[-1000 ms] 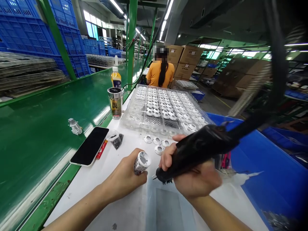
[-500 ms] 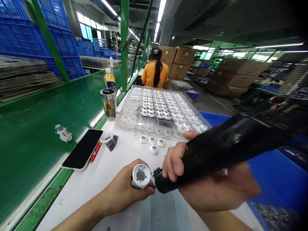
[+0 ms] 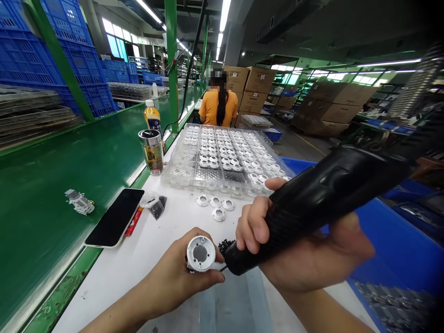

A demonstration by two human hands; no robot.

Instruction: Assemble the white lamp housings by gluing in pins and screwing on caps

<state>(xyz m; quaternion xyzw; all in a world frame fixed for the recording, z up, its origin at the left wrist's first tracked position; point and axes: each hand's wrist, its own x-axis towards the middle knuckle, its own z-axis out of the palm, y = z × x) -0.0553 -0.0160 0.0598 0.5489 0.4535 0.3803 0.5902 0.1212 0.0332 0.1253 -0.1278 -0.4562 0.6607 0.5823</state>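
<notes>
My left hand [image 3: 182, 273] is closed round a white cylindrical housing [image 3: 200, 253], its open round end with small screw holes facing me. The thumb and a fingertip of that hand reach the thin bit of a black electric screwdriver [image 3: 312, 208]. Whether a screw sits between them is too small to tell. My right hand [image 3: 298, 259] wraps round the screwdriver, which slants down to the left, its bit beside the housing. Behind the bit lies a heap of small black screws [image 3: 226, 246]. Several white ring-shaped caps [image 3: 218, 214] lie farther back on the white table [image 3: 138, 273].
Behind the caps stands a clear compartment tray [image 3: 180, 182] of white caps. A phone [image 3: 114, 217], a small bag [image 3: 157, 206], a tumbler [image 3: 151, 155] and a bottle [image 3: 151, 111] line the left, beside a green conveyor [image 3: 38, 185]. A blue bin [image 3: 388, 249] is at right; a person [image 3: 218, 104] sits ahead.
The view has shifted slightly, so most things sit a little farther left. The screwdriver's bit now shows by my left thumb. Both hands keep their holds.
</notes>
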